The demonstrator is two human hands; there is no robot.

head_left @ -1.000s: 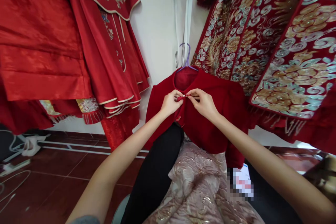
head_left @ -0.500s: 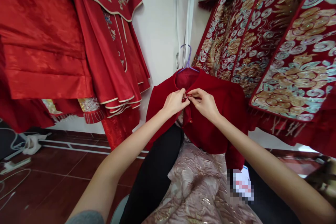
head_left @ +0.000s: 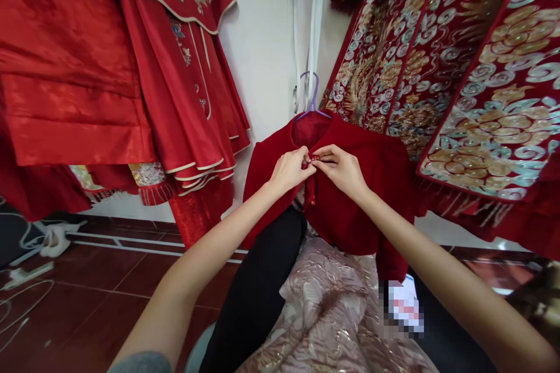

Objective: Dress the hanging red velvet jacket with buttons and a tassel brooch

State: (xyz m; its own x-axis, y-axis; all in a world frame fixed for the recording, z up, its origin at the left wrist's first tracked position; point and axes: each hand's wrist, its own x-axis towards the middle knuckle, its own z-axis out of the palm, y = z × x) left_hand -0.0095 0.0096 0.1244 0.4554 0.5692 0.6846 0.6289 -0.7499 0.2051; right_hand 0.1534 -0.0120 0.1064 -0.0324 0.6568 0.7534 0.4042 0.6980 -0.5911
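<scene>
A dark red velvet jacket (head_left: 350,210) hangs on a purple hanger (head_left: 311,96) straight ahead of me. My left hand (head_left: 289,170) and my right hand (head_left: 339,168) meet at the jacket's front, just below the collar. Both hands are closed in a pinch on the two front edges of the jacket, fingertips touching at a small fastening there. A second small button shows lower on the front edge. A pale pink brocade cloth (head_left: 336,315) lies across my lap, below the jacket's hem.
Red satin garments (head_left: 131,70) hang at the left. Heavily embroidered red and gold robes (head_left: 459,70) hang at the right. A white wall with white straps (head_left: 306,23) is behind. White cables (head_left: 30,256) lie on the dark red tiled floor at the left.
Both hands have moved slightly up the jacket's front, from the lower fastening to the one just under the collar. The jacket's front edges are drawn together there.
</scene>
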